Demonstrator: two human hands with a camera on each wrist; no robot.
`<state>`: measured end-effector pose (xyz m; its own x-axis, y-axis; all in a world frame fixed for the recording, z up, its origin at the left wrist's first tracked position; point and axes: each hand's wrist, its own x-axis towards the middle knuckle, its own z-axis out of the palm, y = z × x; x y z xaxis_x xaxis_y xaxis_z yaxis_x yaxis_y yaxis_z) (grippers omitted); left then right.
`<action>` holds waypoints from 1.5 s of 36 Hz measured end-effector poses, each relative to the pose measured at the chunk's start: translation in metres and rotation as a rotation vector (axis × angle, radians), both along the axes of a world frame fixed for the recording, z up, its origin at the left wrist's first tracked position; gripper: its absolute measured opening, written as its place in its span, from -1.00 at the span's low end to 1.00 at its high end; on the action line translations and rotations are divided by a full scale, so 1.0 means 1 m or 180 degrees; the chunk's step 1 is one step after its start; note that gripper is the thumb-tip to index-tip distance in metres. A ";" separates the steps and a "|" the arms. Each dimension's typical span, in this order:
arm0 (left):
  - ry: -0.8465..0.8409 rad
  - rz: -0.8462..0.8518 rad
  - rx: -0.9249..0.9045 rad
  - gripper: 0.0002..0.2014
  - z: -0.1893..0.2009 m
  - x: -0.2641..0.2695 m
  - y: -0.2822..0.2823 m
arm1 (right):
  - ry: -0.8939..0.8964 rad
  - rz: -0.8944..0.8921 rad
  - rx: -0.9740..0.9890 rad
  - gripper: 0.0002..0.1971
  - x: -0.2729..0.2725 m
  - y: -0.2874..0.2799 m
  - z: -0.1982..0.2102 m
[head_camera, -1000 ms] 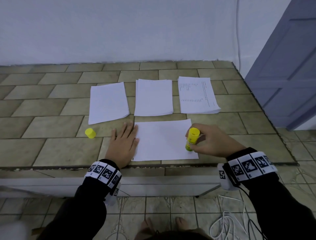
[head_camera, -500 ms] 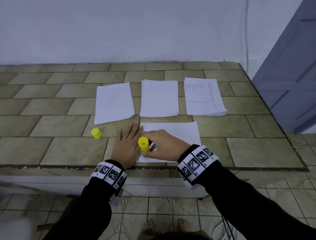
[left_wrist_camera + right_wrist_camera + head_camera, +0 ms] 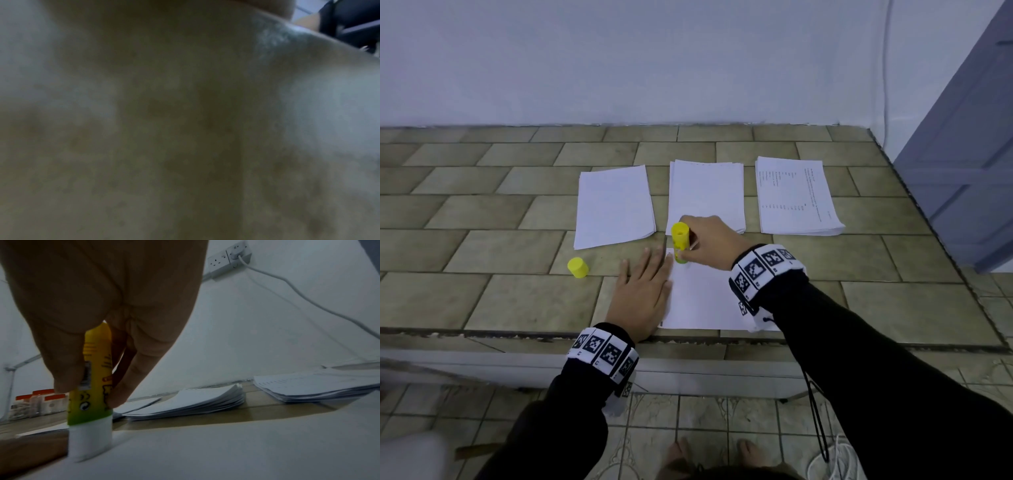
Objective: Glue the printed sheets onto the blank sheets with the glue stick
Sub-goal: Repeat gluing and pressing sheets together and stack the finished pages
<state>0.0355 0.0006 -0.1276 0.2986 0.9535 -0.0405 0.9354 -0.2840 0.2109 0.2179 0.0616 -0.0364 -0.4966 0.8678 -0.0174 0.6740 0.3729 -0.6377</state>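
Still early in the gluing job, glue going on the front sheet's far-left corner

Counter (image 3: 482, 301) is big and tiled, lots of free room to the left; three stacks sit at the back: left stack (image 3: 614, 205), mid stack (image 3: 705, 192), printed stack (image 3: 794, 195); the thick stacks suggest most pairs are left to do; front sheet (image 3: 705, 294) lies right at the near edge, so little slack there; left hand (image 3: 642, 298) lies flat, fingers straight, pinning the sheet's left edge; right hand (image 3: 709, 243) grips the glue stick (image 3: 680, 241) upright, tip on the paper; cap (image 3: 578, 267) sits off to the left, well apart.
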 end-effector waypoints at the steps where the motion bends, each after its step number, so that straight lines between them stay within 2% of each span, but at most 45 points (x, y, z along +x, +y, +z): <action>1: -0.0005 0.0003 -0.0001 -0.26 0.001 0.000 0.000 | -0.0025 -0.0038 0.0003 -0.75 0.000 0.002 0.001; 5: -0.0004 0.0022 -0.0012 -0.24 0.002 0.000 -0.002 | -0.0008 -0.0188 -0.0016 -0.75 0.009 0.003 0.000; 9: -0.0061 0.0035 -0.0001 -0.23 0.003 0.001 -0.002 | 0.0315 -0.0309 -0.0203 -0.78 0.030 -0.013 -0.007; 13: -0.0129 0.0071 -0.0048 -0.18 0.007 0.000 -0.003 | 0.0599 -0.0044 -0.0432 -0.83 0.050 -0.041 -0.009; 15: -0.0123 0.0059 -0.0099 -0.06 0.009 0.001 -0.003 | 0.0671 0.0067 -0.0426 -0.85 0.057 -0.054 -0.010; 20: 0.0061 0.0027 -0.0159 0.14 0.011 0.002 -0.003 | 0.0654 0.0238 -0.0221 -0.87 0.067 -0.070 -0.012; 30: 0.0203 -0.0019 -0.0059 0.17 0.007 0.001 -0.002 | 0.0486 0.0491 -0.0090 -0.83 0.068 -0.076 -0.014; 37: 0.0227 -0.0021 -0.0015 0.16 0.008 0.001 -0.002 | 0.0479 0.0160 -0.0310 -0.89 0.070 -0.046 -0.006; 45: 0.0146 -0.0015 -0.0056 0.12 0.008 0.001 -0.001 | 0.0410 -0.0465 -0.0323 -0.80 0.066 -0.006 -0.010; 49: 0.0115 -0.0040 -0.0059 0.13 0.008 0.000 -0.002 | 0.0317 -0.0572 -0.0185 -0.81 0.066 -0.002 -0.009; 54: 0.0062 -0.0075 -0.0119 0.18 0.009 -0.002 -0.001 | 0.0530 -0.0613 -0.0239 -0.86 0.081 -0.017 -0.010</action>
